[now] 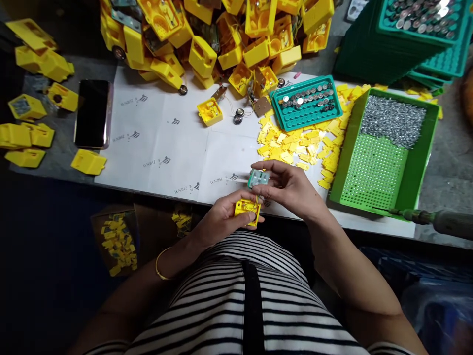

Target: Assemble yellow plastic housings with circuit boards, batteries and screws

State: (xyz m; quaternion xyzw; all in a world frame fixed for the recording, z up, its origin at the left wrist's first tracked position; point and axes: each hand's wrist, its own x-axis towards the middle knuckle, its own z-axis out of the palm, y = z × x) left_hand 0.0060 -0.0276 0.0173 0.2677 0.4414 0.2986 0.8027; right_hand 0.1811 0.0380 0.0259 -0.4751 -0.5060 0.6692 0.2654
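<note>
My left hand (221, 217) is closed around a small yellow plastic housing (242, 206), open side up, with the thumb pressed into it. Just above it, my right hand (288, 186) pinches a small green circuit board (259, 178) between thumb and fingers. Thin wires (256, 199) run between the board and the housing. Both hands are over the table's front edge. On the paper beyond them lies another yellow housing (210, 111), beside two small round dark parts (238, 116).
Yellow housings (203, 55) are heaped at the back. Small yellow pieces (288, 145) surround a teal tray (308, 116) of round metal parts. At right stand a green basket (384, 175) of screws and a power screwdriver (443, 221). A phone (93, 114) lies left; a box (138, 231) sits below.
</note>
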